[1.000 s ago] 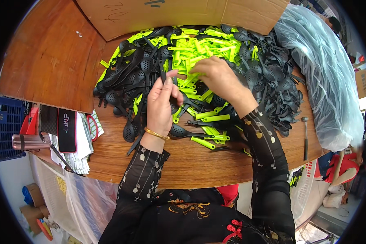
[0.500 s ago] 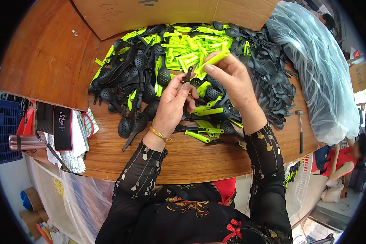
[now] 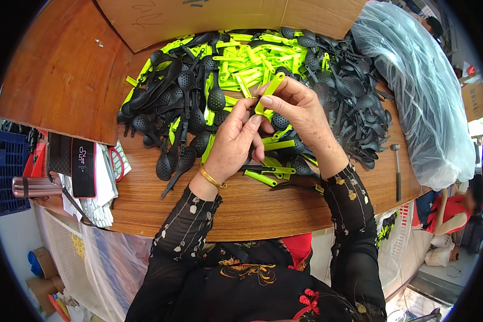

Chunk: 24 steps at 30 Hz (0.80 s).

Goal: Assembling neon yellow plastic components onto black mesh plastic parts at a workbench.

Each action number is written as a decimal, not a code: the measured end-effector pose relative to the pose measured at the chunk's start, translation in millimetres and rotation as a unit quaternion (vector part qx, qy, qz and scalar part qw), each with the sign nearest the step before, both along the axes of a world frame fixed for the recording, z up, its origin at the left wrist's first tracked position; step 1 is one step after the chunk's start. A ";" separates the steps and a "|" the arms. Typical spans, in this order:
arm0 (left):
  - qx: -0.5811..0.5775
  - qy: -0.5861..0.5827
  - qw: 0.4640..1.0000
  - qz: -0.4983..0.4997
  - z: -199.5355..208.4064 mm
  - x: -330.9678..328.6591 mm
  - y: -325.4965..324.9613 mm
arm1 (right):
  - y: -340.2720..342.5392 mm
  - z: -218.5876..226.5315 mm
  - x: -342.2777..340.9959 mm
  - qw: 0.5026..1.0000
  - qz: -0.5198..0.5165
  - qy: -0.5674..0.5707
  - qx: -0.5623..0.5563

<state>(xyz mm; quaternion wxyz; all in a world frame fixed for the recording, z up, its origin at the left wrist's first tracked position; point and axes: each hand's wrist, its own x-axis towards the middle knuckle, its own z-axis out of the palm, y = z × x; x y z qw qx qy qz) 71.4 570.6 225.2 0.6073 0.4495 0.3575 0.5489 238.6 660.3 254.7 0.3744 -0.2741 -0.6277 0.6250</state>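
In front of me at the middle of the table, my right hand (image 3: 304, 114) pinches a bright green plastic handle (image 3: 274, 86) between thumb and fingers. The handle stands tilted, with its lower end at the fingertips of my left hand (image 3: 232, 140). My left fingers are closed round the stem of a black kitchen utensil, now mostly hidden by both hands. Beyond them lies a heap of loose green handles (image 3: 233, 67). Black perforated spoons (image 3: 216, 100) are piled left of it, and more black utensils (image 3: 354, 86) lie to the right. Several green-handled pieces (image 3: 260, 178) rest below my hands.
A cardboard sheet (image 3: 214, 19) stands behind the heap. Along the right edge lies a large clear plastic bag (image 3: 413, 91), near a small hammer (image 3: 398, 177). Papers, a phone (image 3: 83, 169) and a pink flask (image 3: 36, 187) are at left. Another person in red (image 3: 452, 209) sits far right.
My right hand has brought the green handle down and left to my left fingertips, turning it more upright. The black stem that showed above my left fingers is now covered.
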 end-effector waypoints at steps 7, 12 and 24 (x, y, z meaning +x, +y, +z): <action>-0.007 -0.030 0.999 -0.020 1.6 -3.1 1.1 | 2.4 -0.9 -2.3 0.996 -0.019 0.057 -0.065; -0.059 -0.081 0.995 0.004 1.7 -2.9 -0.3 | 8.2 5.4 17.1 0.995 -0.088 0.019 -0.034; -0.039 -0.094 0.988 -0.116 0.5 -10.0 2.4 | -4.2 7.2 23.3 0.997 -0.060 -0.043 -0.002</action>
